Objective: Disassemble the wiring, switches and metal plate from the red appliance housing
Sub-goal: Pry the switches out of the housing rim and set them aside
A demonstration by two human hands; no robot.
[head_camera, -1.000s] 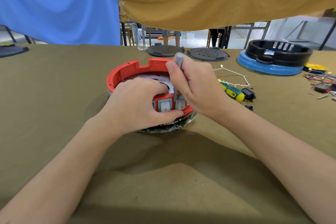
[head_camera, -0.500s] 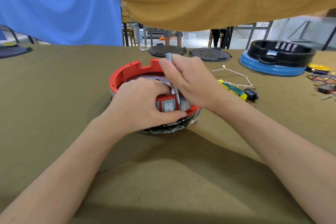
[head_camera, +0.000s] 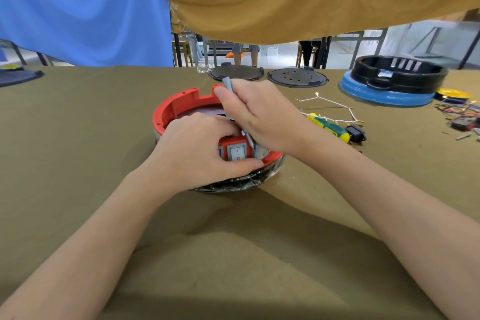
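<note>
Round red plastic appliance housing (head_camera: 181,104) sits mid-table, directly ahead of both hands. Left hand (head_camera: 200,148) grips its near wall, thumb under the grey rocker switches (head_camera: 237,152). Right hand (head_camera: 259,117) is closed around a slim grey tool (head_camera: 228,85); shaft slants from upper left down-right, tip at the gap between middle and right switch. Right hand is nearer that switch. Switch faces show "I" and "O" marks; no brand readable.

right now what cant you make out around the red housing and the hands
Head view only:
- Tool tip: behind the right hand and the switches.
- Inside of the red housing: mostly covered by both hands; left hand hides the wiring.
- Loose wires: cut off by the right edge.
</note>
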